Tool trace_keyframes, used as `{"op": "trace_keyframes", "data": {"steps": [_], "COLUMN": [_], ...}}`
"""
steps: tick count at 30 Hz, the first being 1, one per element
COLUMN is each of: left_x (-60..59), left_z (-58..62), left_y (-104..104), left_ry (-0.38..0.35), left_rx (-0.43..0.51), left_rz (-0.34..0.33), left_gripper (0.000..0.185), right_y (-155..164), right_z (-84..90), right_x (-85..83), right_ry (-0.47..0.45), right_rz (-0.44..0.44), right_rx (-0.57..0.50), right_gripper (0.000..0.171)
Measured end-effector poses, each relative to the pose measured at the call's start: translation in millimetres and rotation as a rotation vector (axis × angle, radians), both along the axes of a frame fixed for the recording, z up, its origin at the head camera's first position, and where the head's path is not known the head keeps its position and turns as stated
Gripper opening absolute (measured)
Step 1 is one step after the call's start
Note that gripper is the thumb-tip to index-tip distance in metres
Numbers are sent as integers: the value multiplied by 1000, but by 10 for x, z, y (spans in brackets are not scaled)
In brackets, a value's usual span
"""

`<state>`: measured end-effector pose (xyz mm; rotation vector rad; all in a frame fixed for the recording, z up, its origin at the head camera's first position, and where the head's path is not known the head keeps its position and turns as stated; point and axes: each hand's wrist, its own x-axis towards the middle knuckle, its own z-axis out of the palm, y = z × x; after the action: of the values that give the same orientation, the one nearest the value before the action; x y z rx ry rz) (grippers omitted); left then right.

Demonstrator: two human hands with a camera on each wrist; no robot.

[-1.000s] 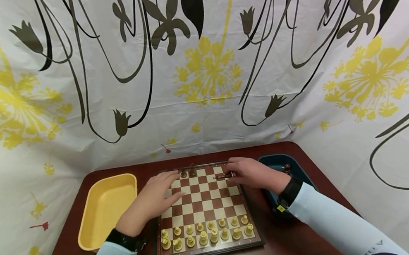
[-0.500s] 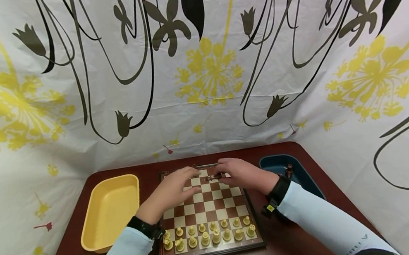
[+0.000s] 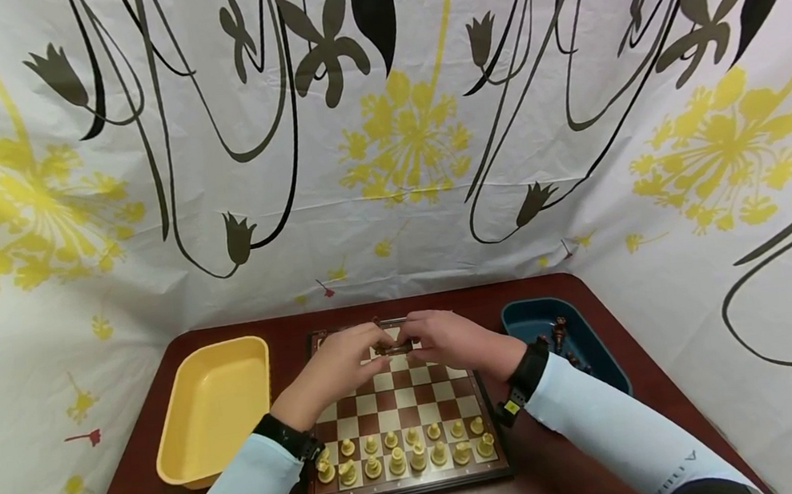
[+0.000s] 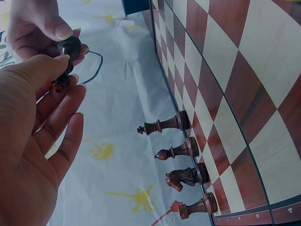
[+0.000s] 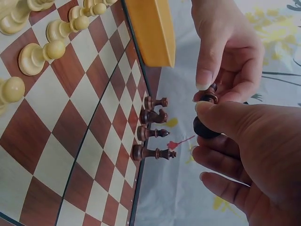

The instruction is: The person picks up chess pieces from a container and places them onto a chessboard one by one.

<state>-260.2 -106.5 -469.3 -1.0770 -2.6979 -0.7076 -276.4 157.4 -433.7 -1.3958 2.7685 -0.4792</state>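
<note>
Yellow tray point(image 3: 209, 403): at far left on the table point(image 3: 579, 469), just beside the chessboard; nothing visible inside.
Left hand point(image 3: 339, 362): raised over the far edge of the chessboard point(image 3: 398, 408); thumb and fingertips pinching one end of the dark chess piece point(image 3: 394, 349). Half a second earlier, hovering flat above the board and touching nothing.
Dark chess piece: held lying sideways in mid-air between both hands, above the board's far middle squares. Shifted leftward from its position a second ago, when carried by the right hand alone near the board's right side.
Right hand point(image 3: 449, 339): thumb and forefinger clamped on the other end of the same piece, base end against the thumb in the right wrist view point(image 5: 207, 127).
Back row pieces point(image 4: 181, 160): four dark pieces standing upright on the far edge squares, apart from both hands.
Pale pieces point(image 3: 399, 452): two full rows upright on the near side, untouched.
Blue tray point(image 3: 558, 339): at right, just beside the board; a few dark pieces inside.
Assessment: handover or re-grip between hands judged under way; piece not yet set on a square.
</note>
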Motion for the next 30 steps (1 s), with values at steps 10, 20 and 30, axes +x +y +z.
{"op": "trace_keyframes", "data": {"steps": [10, 20, 30], "left_x": [-14, -41, -119], "left_z": [18, 79, 150], "left_y": [2, 27, 56], "left_ry": [-5, -23, 61], "left_rx": [45, 77, 17], "left_rz": [17, -17, -74], "left_gripper": [22, 19, 16], "right_y": [29, 36, 84], "right_z": [-36, -168, -299], "right_x": [-5, -18, 6], "right_ry": [-32, -101, -142], "right_rz": [-11, -47, -166], "right_rx": [-51, -93, -96], "right_gripper": [23, 20, 33]}}
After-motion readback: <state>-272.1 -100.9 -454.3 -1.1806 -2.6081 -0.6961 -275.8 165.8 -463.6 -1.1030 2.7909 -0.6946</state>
